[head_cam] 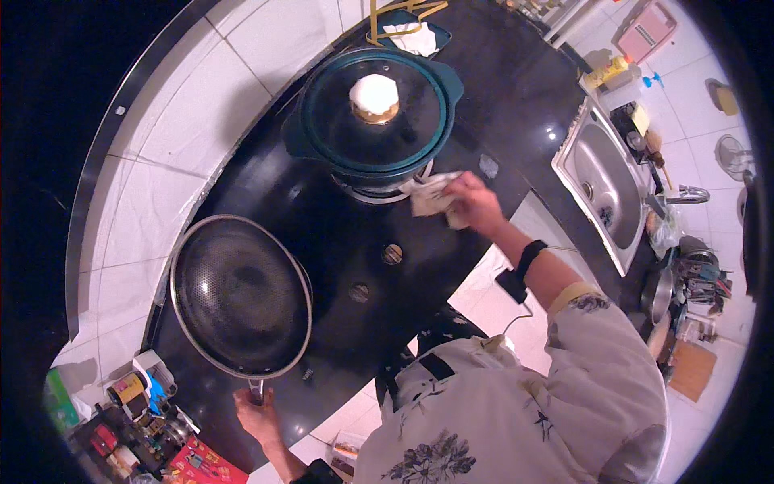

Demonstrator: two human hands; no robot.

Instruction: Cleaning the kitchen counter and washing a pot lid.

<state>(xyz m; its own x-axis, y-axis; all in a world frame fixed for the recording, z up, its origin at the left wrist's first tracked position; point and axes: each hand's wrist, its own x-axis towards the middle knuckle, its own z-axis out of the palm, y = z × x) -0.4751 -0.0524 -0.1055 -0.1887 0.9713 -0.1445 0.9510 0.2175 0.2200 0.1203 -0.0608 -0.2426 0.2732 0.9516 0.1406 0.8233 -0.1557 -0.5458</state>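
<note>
My left hand [257,414] grips the handle of a dark frying pan [242,296] with a honeycomb-textured inside; the pan is over the left side of the black cooktop [344,242]. In my right hand [474,202] is a crumpled pale cloth [432,196], close to the burner ring under a large teal pot. That lidded pot [302,136] has a dark glass lid [338,142] with a white-topped gold knob [373,97]. Two round control knobs lie between my hands, the nearer knob [358,292] and the farther knob [392,254].
To the right is a steel sink [604,163] with a faucet [689,193]. A gold rack [375,27] and a white cloth [417,37] stand behind the pot. Jars and a red box [208,463] crowd the lower left. White wall tiles [181,103] border the counter.
</note>
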